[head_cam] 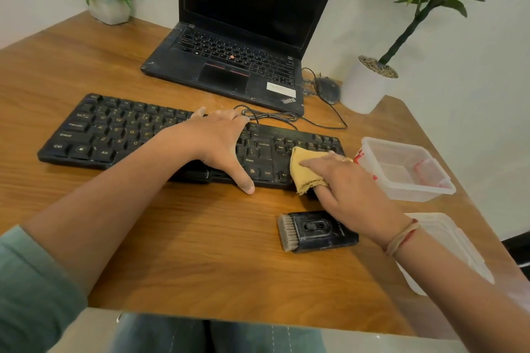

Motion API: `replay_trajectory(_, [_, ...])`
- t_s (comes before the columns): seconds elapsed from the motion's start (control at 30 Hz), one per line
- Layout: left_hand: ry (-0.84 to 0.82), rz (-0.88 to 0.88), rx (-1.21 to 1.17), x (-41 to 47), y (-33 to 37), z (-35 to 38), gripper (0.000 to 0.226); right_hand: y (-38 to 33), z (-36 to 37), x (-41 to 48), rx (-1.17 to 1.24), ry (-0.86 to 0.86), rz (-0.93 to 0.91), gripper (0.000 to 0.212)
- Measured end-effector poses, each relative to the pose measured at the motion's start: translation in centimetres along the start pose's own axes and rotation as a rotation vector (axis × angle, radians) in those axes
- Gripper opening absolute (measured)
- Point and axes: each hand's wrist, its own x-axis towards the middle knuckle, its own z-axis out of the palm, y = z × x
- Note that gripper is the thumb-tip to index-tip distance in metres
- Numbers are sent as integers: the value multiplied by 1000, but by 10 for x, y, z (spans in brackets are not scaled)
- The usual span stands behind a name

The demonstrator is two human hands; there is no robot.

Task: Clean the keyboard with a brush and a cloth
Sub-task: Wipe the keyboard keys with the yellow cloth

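Note:
A black wired keyboard [109,129] lies across the wooden desk [200,238]. My left hand [218,140] rests flat on its middle, fingers spread, thumb over the front edge. My right hand [344,180] presses a folded yellow cloth [304,166] onto the keyboard's right end, near the arrow keys. A black brush [315,231] with pale bristles lies on the desk in front of the keyboard, just below my right hand; nothing holds it.
An open black laptop [229,66] stands behind the keyboard, a mouse [327,89] to its right. A clear plastic box [407,169] and its lid [447,249] sit at the right edge. Potted plants [370,86] [109,6] occupy the back corners.

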Motion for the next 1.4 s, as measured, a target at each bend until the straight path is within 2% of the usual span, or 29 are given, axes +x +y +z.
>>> replay_trajectory(0.13, [10, 4, 17, 1, 1, 0, 142, 6, 2, -6, 135, -27, 47, 50])
replay_trajectory(0.33, [12, 18, 23, -1, 3, -4, 141, -6, 8, 9, 194, -40, 62, 45])
replay_trajectory(0.4, [16, 16, 20, -2, 3, -4, 140, -3, 4, 19, 509, 28, 240, 35])
replay_trajectory(0.5, [10, 14, 14, 0, 2, -2, 142, 17, -12, 36, 1409, 291, 683, 22])
replay_trajectory(0.53, [7, 13, 9, 0, 1, -2, 142, 23, -19, 41, 1664, 391, 764, 19])
replay_trajectory(0.57, [4, 13, 4, 1, 1, -2, 143, 27, -26, 47, 1812, 472, 797, 18])
replay_trajectory(0.6, [3, 12, 0, 1, 0, -1, 143, 29, -29, 53, 1842, 518, 807, 18])
replay_trajectory(0.63, [3, 11, -6, 1, 0, -1, 142, 26, -31, 60, 1764, 530, 785, 16])
replay_trajectory(0.7, [3, 9, -11, 0, 0, -1, 142, 14, -25, 69, 1302, 447, 636, 14])
replay_trajectory(0.8, [7, 8, -12, -1, 0, -1, 141, -5, -8, 77, 483, 216, 182, 28])
replay_trajectory(0.83, [7, 5, -10, -1, 0, -1, 141, -9, -2, 79, 313, 132, 66, 33])
replay_trajectory(0.9, [-2, -6, -5, 0, 0, -1, 142, -13, 8, 83, 80, 49, -18, 41])
replay_trajectory(0.97, [-7, -13, -11, 1, 0, -1, 143, -16, 12, 87, 81, 59, -1, 44])
replay_trajectory(1.1, [-3, -10, -7, 1, 1, -1, 142, -22, 13, 91, 239, 18, -46, 41])
replay_trajectory(1.27, [-9, -20, -4, 0, 2, -2, 142, -8, 16, 96, 109, 40, 45, 37])
replay_trajectory(1.4, [-10, -22, -16, 1, 0, -1, 143, -16, 18, 91, 248, 11, -35, 40])
